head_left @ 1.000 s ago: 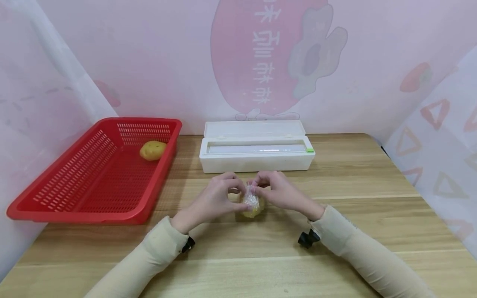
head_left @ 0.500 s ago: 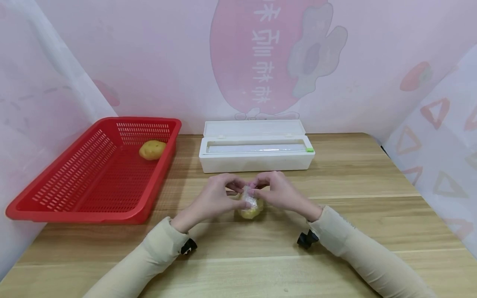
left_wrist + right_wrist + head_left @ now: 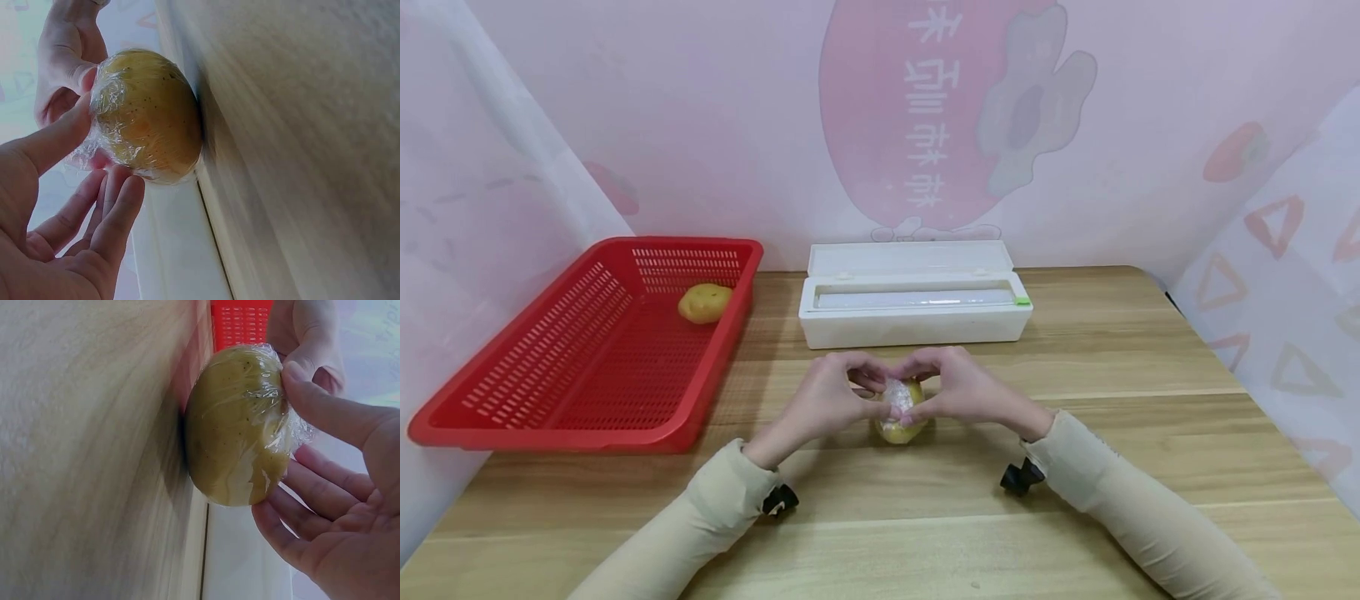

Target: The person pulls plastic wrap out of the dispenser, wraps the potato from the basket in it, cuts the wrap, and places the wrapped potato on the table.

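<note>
A yellow potato (image 3: pixel 898 430) wrapped in cling film (image 3: pixel 897 397) stands on the wooden table between both hands. The film is bunched and wrinkled on its upper side. My left hand (image 3: pixel 837 393) holds it from the left, thumb on the near side and fingers at the far side. From the right, my right hand (image 3: pixel 964 390) holds it the same way, with both thumbs close together on the film. In the left wrist view the film clings tightly over the potato's speckled skin (image 3: pixel 156 115). The right wrist view shows loose crinkled film (image 3: pixel 301 430) near the fingertips.
Behind the hands stands a white cling film box (image 3: pixel 916 327), lid up, with a roll (image 3: pixel 917 299) inside. At the left is a red plastic basket (image 3: pixel 681 429) holding another potato (image 3: pixel 704 303). A printed cloth wall (image 3: pixel 715 125) rises behind the table (image 3: pixel 880 550).
My right thumb has moved from the top of the gathered film down to the potato's near side, beside the left thumb. The upright bunch of film now lies flatter.
</note>
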Tool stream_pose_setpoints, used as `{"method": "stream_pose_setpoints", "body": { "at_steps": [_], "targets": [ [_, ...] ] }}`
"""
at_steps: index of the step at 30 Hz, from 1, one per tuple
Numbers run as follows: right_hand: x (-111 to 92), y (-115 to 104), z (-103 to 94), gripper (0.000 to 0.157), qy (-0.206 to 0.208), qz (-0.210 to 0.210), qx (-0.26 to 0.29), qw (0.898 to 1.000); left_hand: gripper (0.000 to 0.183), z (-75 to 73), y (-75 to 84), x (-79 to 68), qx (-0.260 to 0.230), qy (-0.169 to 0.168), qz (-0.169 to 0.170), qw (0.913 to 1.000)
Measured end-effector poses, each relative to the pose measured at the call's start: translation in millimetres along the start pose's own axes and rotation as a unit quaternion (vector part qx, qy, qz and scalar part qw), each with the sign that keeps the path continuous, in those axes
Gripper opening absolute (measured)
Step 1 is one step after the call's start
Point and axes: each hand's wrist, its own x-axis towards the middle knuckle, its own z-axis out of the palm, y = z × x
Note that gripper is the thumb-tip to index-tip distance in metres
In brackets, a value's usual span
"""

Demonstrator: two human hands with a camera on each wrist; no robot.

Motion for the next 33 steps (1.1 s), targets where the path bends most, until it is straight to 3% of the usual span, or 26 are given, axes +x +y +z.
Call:
{"method": "stream_pose_setpoints", "body": {
  "at_steps": [7, 16, 27, 33],
  "targets": [
    [0.7, 1.8, 1.6, 0.052, 0.009, 0.019, 0.03, 0.999, 0.036, 1.9, -1.5, 0.8, -0.025, 0.01, -0.02, 0.9994],
    [1.1, 0.3, 1.9, 0.049, 0.015, 0.054, 0.062, 0.996, 0.028, 4.2, -2.9, -0.6, -0.042, 0.031, -0.006, 0.9986],
    [1.5, -1.2, 4.6, 0.046, 0.019, 0.059, 0.087, 0.994, 0.016, 5.2, -3.9, -1.4, -0.007, 0.052, 0.004, 0.9986],
    [1.4, 2.5, 2.5, 0.048, 0.013, 0.062, 0.104, 0.993, 0.01, 5.1, -4.5, -0.4, 0.018, 0.048, 0.004, 0.9987]
  ]
}}
